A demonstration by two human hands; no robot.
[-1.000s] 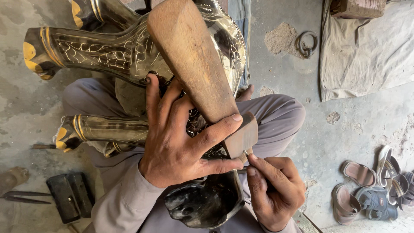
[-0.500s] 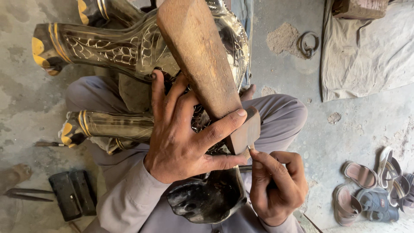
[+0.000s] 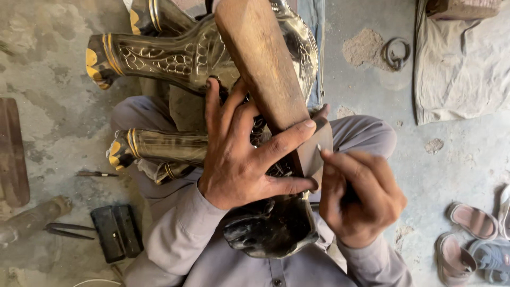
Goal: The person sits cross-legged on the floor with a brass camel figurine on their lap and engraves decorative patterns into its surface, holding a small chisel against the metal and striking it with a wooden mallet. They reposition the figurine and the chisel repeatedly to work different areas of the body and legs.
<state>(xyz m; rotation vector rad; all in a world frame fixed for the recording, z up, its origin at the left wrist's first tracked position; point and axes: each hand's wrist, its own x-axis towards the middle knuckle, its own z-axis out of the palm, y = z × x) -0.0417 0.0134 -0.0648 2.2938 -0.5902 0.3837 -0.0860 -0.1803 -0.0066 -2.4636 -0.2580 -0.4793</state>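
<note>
Wooden mallet (image 3: 265,69) lengthwise, head nearest

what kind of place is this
Likely a floor-level woodcarving workshop: a person sits on a bare concrete floor with a carved black-and-gold animal figure in the lap, hand tools and sandals lying around.

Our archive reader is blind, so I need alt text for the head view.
Seen from above, a seated person's left hand grips a wooden mallet over a black carved animal figure in the lap, while the right hand pinches a small tool against it. Sandals lie on the concrete floor.
</note>
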